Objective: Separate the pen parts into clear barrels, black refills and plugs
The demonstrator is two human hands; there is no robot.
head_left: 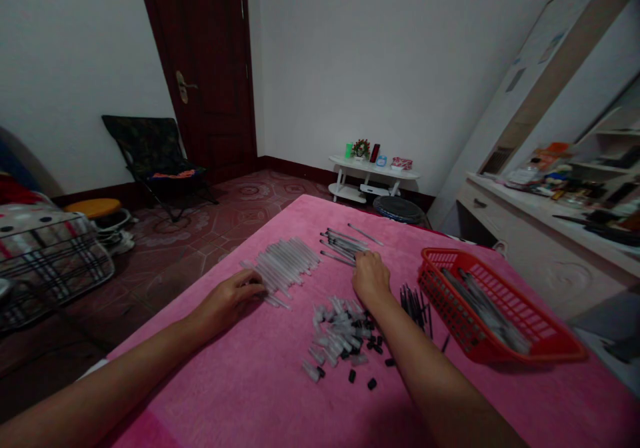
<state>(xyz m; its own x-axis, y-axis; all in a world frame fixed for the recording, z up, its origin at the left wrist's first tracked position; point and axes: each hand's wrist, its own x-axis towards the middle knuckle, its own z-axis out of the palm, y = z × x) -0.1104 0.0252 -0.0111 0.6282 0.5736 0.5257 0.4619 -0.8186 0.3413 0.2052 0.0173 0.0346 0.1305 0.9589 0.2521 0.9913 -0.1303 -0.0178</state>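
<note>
On the left, my left hand (243, 291) is closed, thumb and fingers together at the near end of a row of clear plastic pen barrels (287, 261). A barrel (278, 301) lies at its fingertips. My right hand (371, 279) is bent over a small spread of thin dark pen refills (343, 241), its fingers closed on the near ends of some; the fingertips are partly hidden. A heap of clear pen caps (335, 331) and small black plugs (372, 384) lies between the two arms.
A red plastic basket (505, 301) with more long thin pieces (487, 308) stands on the right of the pink cloth (240, 381). Dark thin sticks (415, 307) lie between it and my right forearm. Beyond are a folding chair (150, 148), a white stand (373, 168) and a dresser (540, 235).
</note>
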